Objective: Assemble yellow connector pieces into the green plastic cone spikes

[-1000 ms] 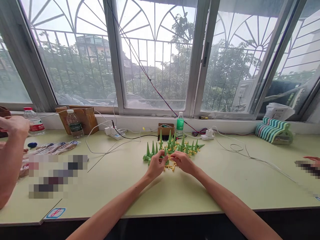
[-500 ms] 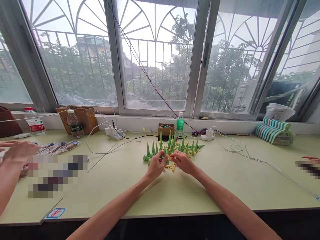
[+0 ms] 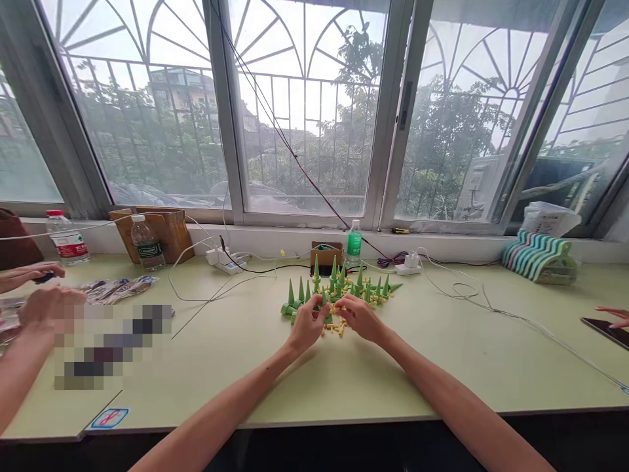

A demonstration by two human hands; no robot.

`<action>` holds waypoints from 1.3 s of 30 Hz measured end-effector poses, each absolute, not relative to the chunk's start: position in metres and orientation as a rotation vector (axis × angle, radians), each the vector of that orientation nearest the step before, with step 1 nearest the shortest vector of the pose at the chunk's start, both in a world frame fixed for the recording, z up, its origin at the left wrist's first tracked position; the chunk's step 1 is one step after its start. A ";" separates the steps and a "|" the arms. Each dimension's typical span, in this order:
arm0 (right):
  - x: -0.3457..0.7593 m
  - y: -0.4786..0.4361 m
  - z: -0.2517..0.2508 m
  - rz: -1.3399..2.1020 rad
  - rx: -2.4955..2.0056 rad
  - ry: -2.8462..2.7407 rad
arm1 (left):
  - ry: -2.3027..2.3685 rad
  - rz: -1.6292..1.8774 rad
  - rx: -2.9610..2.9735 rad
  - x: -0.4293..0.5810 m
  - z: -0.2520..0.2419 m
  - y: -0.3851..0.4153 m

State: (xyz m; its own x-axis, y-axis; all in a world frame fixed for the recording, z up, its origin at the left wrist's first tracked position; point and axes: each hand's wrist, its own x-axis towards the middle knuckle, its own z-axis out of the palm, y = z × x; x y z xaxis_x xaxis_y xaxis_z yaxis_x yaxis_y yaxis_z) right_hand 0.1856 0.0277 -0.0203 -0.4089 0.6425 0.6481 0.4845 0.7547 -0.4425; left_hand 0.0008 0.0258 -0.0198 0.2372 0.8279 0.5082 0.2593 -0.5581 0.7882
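My left hand (image 3: 308, 324) and my right hand (image 3: 361, 318) meet over the near edge of a heap of green plastic cones (image 3: 339, 285) and small yellow pieces (image 3: 335, 326) on the pale green table (image 3: 304, 373). Both hands have their fingers curled and pinched together, fingertips almost touching. What they pinch is too small to make out; a green cone base shows just by the left fingers. Several cones stand upright behind the hands.
Another person's hands (image 3: 42, 301) work at the far left over packets (image 3: 115, 287). A third person's fingers (image 3: 614, 316) rest by a phone (image 3: 607, 330) at the right edge. Water bottles (image 3: 146, 244), a cardboard box (image 3: 164, 229), power strips (image 3: 227, 262), cables and a striped stack (image 3: 538, 255) line the windowsill side.
My hands have stayed in place with only small finger motion. The person at the left lowered their raised hand down to the table and brought both hands together.
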 end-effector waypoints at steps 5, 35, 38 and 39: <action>0.185 0.028 -0.022 0.214 -0.888 -2.090 | 0.994 1.306 1.942 0.001 -0.018 0.024; 0.185 0.030 -0.025 0.293 -0.844 -2.048 | 0.983 1.325 1.935 0.002 -0.020 0.027; 0.185 0.031 -0.026 0.287 -0.862 -2.039 | 0.993 1.314 1.928 0.002 -0.020 0.027; 0.185 0.031 -0.026 0.280 -0.866 -2.040 | 0.997 1.309 1.928 0.002 -0.020 0.027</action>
State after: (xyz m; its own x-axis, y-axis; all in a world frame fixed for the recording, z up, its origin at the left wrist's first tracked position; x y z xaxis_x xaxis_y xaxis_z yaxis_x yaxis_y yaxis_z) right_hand 0.1849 0.0310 -0.0261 -0.3728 0.6709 0.6410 0.4733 0.7317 -0.4905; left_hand 0.0024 0.0265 -0.0200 0.2326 0.8395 0.4910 0.2504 -0.5395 0.8039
